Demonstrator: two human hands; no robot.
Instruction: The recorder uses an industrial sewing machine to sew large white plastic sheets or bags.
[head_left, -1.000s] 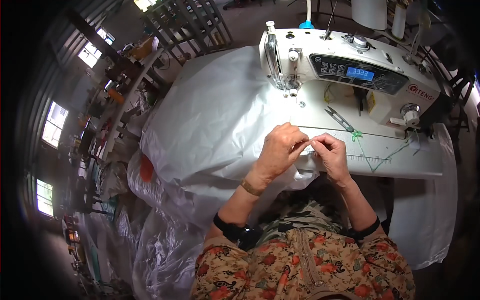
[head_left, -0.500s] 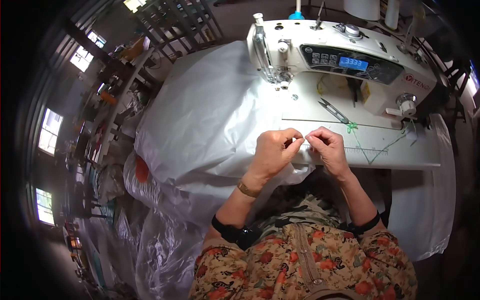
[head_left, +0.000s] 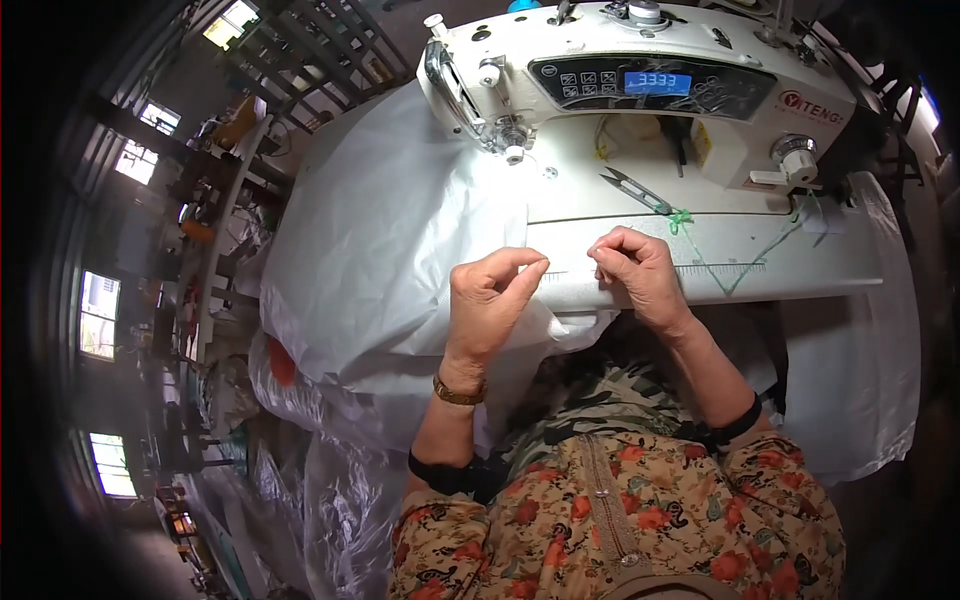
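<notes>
1. Spreading far to the left, the pale plastic sheet [head_left: 350,220] lies under and beside the left hand [head_left: 490,300], clearly the nearer one; its creased bulk shows no single long axis.
2. Beyond both hands, the white sewing machine [head_left: 640,85] runs left to right, its needle end near the sheet's right edge.
3. The white table [head_left: 830,265] shows bare around the right hand [head_left: 645,275].
4. Both hands make narrow pinches, tips facing across a gap; whether either closes fully or holds something fine, I cannot tell.
5. Metal snips [head_left: 637,190] lie just beyond the right hand, points away and leftward.
6. Green cord [head_left: 708,263], knotted at their handle end, trails to the right; neither separates the left hand from the sheet.
</notes>
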